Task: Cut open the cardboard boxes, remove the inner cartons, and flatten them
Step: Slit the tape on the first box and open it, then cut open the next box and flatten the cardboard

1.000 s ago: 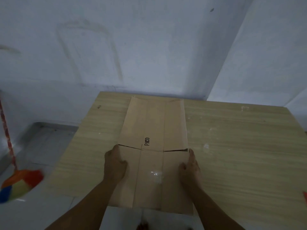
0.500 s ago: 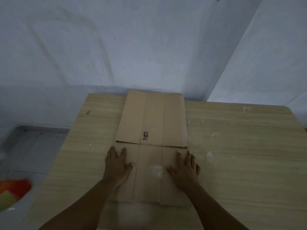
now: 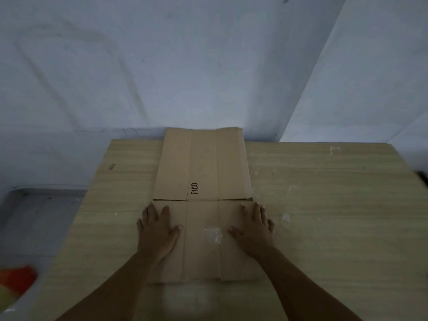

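Note:
A flattened brown cardboard box (image 3: 202,167), printed "PICO", lies lengthwise on the wooden table (image 3: 324,205). Its far end reaches past the table's back edge to the wall. A patch of clear tape shows on the near half between my hands. My left hand (image 3: 157,230) presses flat on the near left panel, fingers straight and spread. On the near right panel my right hand (image 3: 253,228) presses flat the same way, its outer fingers over the cardboard's right edge.
White walls meet in a corner behind the table. A grey floor (image 3: 34,223) lies to the left, with a red and yellow object (image 3: 14,281) at the lower left. A dark object (image 3: 422,177) shows at the table's far right edge.
My hands went from gripping the near side edges of the cardboard to lying flat on top of it. The cardboard slid away from me, further onto the table and up to the wall.

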Action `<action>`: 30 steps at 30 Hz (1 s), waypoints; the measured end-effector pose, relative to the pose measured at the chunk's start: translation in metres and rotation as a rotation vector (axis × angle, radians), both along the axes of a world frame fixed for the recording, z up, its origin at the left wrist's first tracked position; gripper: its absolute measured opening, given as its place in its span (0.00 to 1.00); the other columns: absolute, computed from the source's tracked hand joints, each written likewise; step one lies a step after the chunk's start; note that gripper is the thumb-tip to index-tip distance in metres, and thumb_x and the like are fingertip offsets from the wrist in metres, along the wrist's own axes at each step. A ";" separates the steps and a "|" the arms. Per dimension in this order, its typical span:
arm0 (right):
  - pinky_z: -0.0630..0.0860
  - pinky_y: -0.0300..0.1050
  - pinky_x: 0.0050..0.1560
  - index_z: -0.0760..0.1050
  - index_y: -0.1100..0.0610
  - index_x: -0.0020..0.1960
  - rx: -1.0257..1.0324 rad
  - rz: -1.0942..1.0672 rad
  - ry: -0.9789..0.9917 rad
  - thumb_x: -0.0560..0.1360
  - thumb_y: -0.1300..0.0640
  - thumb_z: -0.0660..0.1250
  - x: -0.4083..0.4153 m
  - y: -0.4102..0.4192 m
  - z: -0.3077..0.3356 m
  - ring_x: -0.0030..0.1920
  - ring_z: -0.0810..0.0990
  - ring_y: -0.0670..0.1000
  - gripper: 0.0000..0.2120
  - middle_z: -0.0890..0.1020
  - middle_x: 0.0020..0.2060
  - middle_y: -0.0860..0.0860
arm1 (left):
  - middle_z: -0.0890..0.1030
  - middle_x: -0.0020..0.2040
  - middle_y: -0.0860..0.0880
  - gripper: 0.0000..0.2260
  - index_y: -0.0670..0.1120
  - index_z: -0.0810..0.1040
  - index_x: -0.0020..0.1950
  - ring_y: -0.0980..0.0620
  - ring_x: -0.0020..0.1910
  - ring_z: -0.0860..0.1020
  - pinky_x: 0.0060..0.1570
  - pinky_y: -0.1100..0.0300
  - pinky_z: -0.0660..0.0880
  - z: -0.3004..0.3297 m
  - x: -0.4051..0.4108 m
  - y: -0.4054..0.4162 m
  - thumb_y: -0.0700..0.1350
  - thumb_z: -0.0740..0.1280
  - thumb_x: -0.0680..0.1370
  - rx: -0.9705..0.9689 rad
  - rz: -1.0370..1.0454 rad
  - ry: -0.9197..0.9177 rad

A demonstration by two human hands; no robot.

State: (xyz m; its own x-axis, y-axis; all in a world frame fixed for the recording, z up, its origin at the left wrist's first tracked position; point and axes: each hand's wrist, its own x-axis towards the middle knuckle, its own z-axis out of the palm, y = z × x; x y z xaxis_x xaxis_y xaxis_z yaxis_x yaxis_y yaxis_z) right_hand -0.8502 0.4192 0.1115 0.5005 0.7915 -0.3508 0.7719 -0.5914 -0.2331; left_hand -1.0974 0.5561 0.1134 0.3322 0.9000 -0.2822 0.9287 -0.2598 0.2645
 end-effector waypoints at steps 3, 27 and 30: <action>0.61 0.59 0.71 0.66 0.51 0.75 0.190 -0.060 -0.063 0.78 0.35 0.51 -0.001 -0.014 0.010 0.76 0.63 0.59 0.32 0.65 0.76 0.58 | 0.76 0.64 0.36 0.24 0.42 0.78 0.62 0.35 0.63 0.74 0.62 0.39 0.71 0.011 0.012 -0.007 0.56 0.62 0.73 0.184 -0.110 -0.162; 0.69 0.51 0.62 0.76 0.51 0.66 0.456 -0.895 -0.385 0.81 0.43 0.58 0.123 -0.391 0.089 0.63 0.74 0.52 0.19 0.79 0.63 0.49 | 0.79 0.62 0.45 0.23 0.42 0.78 0.66 0.44 0.62 0.75 0.60 0.54 0.73 0.101 0.324 -0.315 0.52 0.66 0.75 0.078 -1.015 -0.573; 0.63 0.55 0.72 0.65 0.50 0.75 0.354 -0.941 -0.285 0.80 0.36 0.56 0.143 -0.448 0.093 0.74 0.64 0.55 0.29 0.66 0.75 0.53 | 0.73 0.70 0.42 0.29 0.42 0.72 0.72 0.42 0.70 0.69 0.68 0.50 0.69 0.099 0.359 -0.373 0.56 0.63 0.75 0.057 -1.071 -0.543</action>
